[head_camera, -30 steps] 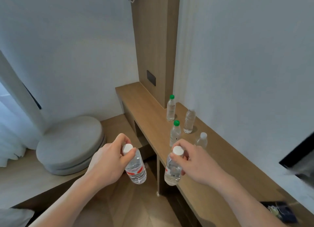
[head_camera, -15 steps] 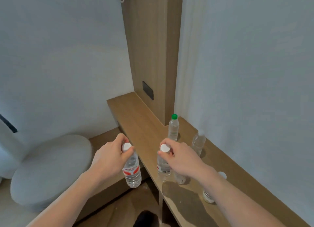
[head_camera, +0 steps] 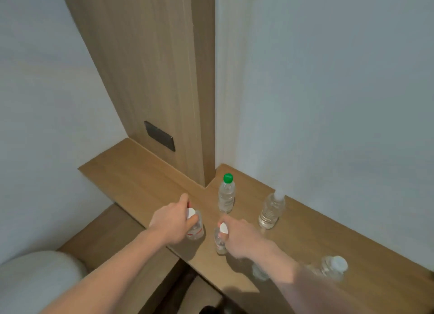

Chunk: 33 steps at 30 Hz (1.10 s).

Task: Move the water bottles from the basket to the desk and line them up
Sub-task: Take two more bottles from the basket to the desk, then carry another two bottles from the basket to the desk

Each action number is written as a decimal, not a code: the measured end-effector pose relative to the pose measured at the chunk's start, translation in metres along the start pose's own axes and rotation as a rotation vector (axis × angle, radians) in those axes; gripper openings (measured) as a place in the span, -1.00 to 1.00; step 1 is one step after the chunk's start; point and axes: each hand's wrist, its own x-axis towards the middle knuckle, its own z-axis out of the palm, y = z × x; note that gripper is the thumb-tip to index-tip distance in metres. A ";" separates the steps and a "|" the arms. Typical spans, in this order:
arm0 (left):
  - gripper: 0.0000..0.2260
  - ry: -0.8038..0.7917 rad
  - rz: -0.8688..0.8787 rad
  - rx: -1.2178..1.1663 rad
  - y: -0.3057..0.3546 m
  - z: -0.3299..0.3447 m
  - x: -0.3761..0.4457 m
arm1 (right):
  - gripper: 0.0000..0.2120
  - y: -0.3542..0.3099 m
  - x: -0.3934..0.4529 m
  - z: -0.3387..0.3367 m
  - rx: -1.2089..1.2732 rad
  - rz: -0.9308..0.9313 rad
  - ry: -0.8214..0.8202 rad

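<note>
Head view: left hand clamps red-label bottle by neck, right hand grips white-cap bottle likewise, both over wooden desk near front edge; placing step underway, likely; next: set down upright, aligned with green-cap bottle; basket unseen.

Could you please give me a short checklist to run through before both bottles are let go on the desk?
1. Left hand grips the red-labelled bottle at its cap: ok.
2. Right hand grips the white-capped bottle: ok.
3. Both bottles over the desk: ok.
4. Bases seated on the wood: cannot tell.
5. Clear of the green-capped bottle: ok.
6. Row straight: not ok.
</note>
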 end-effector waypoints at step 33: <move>-0.67 -0.031 1.131 -0.018 0.245 -0.037 -0.139 | -0.40 0.095 -0.369 0.046 0.402 0.582 0.760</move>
